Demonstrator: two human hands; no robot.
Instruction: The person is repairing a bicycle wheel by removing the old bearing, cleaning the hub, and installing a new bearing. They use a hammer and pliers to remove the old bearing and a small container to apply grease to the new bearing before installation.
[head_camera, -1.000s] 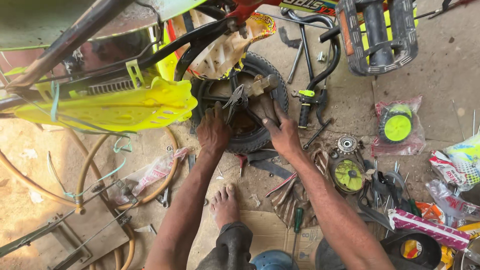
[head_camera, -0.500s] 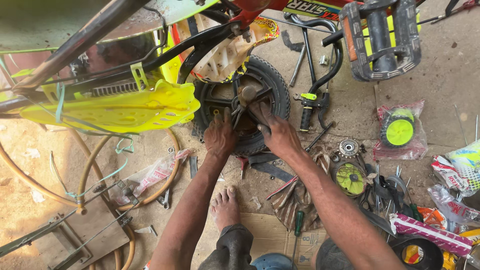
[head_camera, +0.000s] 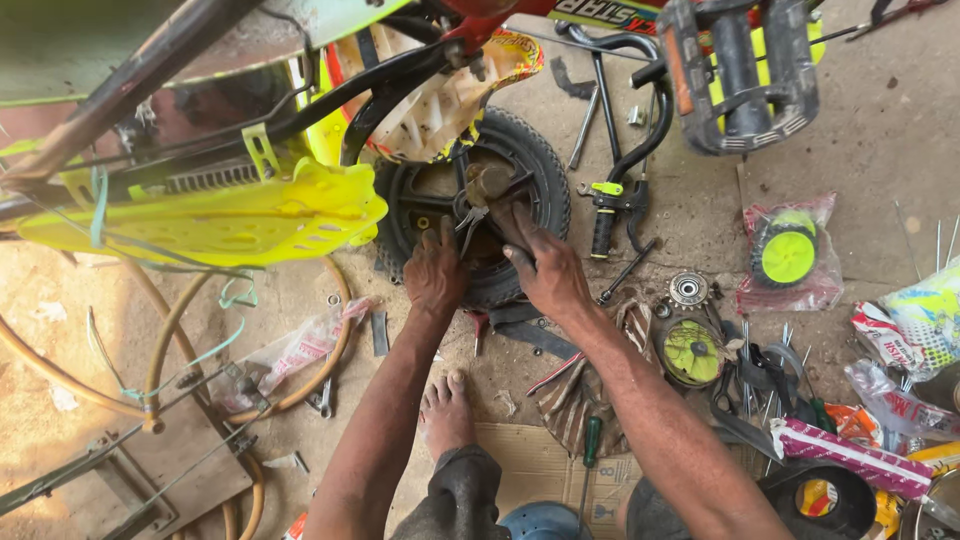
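Small black wheel (head_camera: 470, 205) flat on floor, directly under both hands, below yellow bike frame (head_camera: 215, 215). L hand (head_camera: 436, 272) presses rim, grips pliers (head_camera: 468, 218) at hub. R hand (head_camera: 545, 265) braces spokes, fingers spread. Judgement: keep wheel pinned, pliers square on hub nut.

Left hand (head_camera: 436, 275) and right hand (head_camera: 545, 268) pressed on small black wheel (head_camera: 520, 150); pliers (head_camera: 468, 218) between them; floor (head_camera: 880, 130) strewn with parts.

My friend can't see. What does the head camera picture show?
Two bare hands, left hand and right hand, press on the hub of a small black wheel lying on the floor, beneath a yellow bike frame. Tools and parts lie scattered around, including a green screwdriver.
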